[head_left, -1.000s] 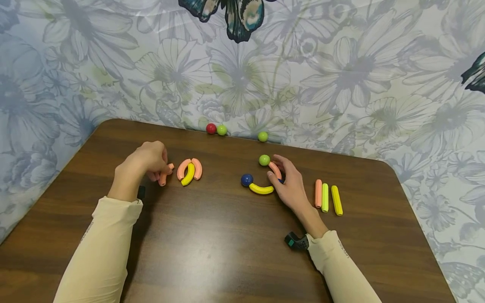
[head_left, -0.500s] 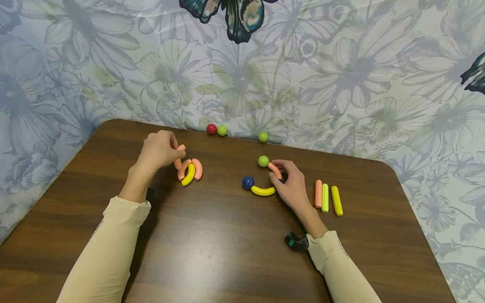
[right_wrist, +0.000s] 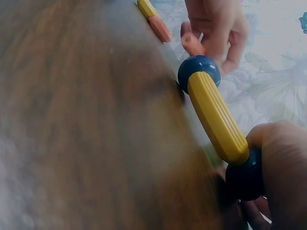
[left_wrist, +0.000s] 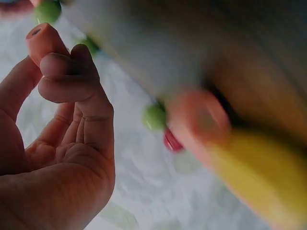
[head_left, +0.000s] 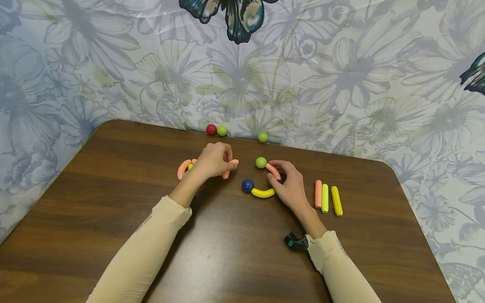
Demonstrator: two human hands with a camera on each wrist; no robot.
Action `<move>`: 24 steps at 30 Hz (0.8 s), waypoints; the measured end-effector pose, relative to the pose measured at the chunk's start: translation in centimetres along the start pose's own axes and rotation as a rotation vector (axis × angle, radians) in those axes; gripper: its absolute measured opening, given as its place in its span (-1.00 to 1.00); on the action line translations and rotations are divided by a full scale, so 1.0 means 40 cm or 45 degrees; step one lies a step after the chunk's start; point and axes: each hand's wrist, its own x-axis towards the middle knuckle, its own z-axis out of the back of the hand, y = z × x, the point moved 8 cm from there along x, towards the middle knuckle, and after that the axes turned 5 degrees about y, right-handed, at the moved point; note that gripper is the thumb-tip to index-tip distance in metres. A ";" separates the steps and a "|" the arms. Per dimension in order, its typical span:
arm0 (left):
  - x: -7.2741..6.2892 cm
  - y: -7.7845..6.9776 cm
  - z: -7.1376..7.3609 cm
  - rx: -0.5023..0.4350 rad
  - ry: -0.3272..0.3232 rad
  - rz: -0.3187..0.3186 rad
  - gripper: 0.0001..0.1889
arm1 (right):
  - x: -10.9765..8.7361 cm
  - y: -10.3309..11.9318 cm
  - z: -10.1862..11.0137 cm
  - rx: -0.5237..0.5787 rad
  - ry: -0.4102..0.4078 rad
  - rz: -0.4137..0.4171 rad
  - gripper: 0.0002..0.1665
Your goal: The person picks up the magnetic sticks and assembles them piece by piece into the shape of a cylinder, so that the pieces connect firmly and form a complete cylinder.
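Observation:
My left hand (head_left: 214, 160) pinches a pink curved stick (head_left: 230, 167) between thumb and fingers, held left of the joined pieces. Its hollow end shows in the left wrist view. My right hand (head_left: 291, 183) grips a dark blue ball (right_wrist: 245, 177) between thumb and fingers. That ball joins a yellow curved stick (head_left: 263, 193), which ends at a second blue ball (head_left: 248, 185). Another pink curved stick (head_left: 273, 171) runs from the right hand's ball up to a green ball (head_left: 260, 163). The right hand partly hides the gripped ball in the head view.
Pink and yellow curved sticks (head_left: 183, 169) lie at left, partly behind the left hand. Straight pink (head_left: 318, 194), light green (head_left: 325, 198) and yellow (head_left: 337, 200) sticks lie at right. A red ball (head_left: 211, 129) and two green balls (head_left: 262, 137) sit along the table's back edge.
The left hand has lifted the pink curved stick from the left side and carried it right, past the curved sticks. The joined pieces at the right hand have shifted and turned slightly.

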 end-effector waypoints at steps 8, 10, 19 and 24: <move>0.049 -0.062 -0.076 -0.021 0.074 -0.066 -0.78 | 0.000 -0.001 -0.004 -0.013 0.009 0.016 -0.55; 0.054 -0.065 -0.083 -0.024 0.086 -0.069 -0.79 | 0.000 0.000 -0.006 -0.012 0.017 0.020 -0.55; 0.056 -0.066 -0.092 -0.059 0.113 -0.084 -0.82 | -0.001 0.013 -0.015 0.007 0.096 0.045 -0.41; 0.056 -0.059 -0.102 -0.083 0.155 -0.056 -0.84 | -0.005 0.046 -0.058 -0.002 0.309 0.190 0.18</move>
